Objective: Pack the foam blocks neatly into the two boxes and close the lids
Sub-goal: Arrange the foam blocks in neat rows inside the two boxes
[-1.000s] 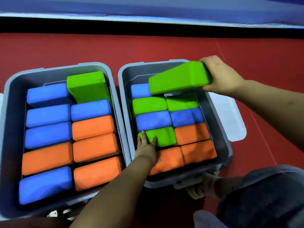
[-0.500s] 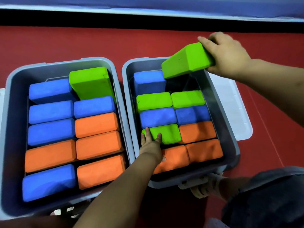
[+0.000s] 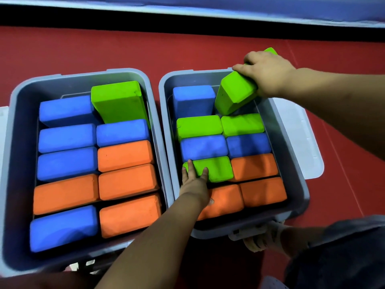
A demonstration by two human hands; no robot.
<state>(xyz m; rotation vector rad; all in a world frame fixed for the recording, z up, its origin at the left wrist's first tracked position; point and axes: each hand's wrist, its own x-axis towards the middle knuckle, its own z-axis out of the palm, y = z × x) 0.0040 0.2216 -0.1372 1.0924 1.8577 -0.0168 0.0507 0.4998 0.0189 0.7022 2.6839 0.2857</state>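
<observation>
1. Your right hand is clamped over the far end of a green block, fingers wrapped round its top, and the block tilts steeply with its low end pointing into the far right corner of the right box.
2. That corner slot looks like the last gap in this box: a blue block stands beside it on the left, and a row of two greens sits just nearer you.
3. Your left hand lies flat, fingers spread, on the green block at the left wall, pressing and not gripping anything.
4. Risk one: the block is going in at an angle. If its low edge catches the green row or the far wall, foam will wedge and sit proud, and the lid won't shut.
5. Risk two: you hold it by one end only, so the free end can swing and knock the blue neighbour.
6. Risk three: in the left box a green block at the far right corner sticks up above its neighbours. It needs seating before lidding.
7. The pale lid lies outside the right box along its right wall, untouched. Lids are, I'd judge, still some way off.
</observation>
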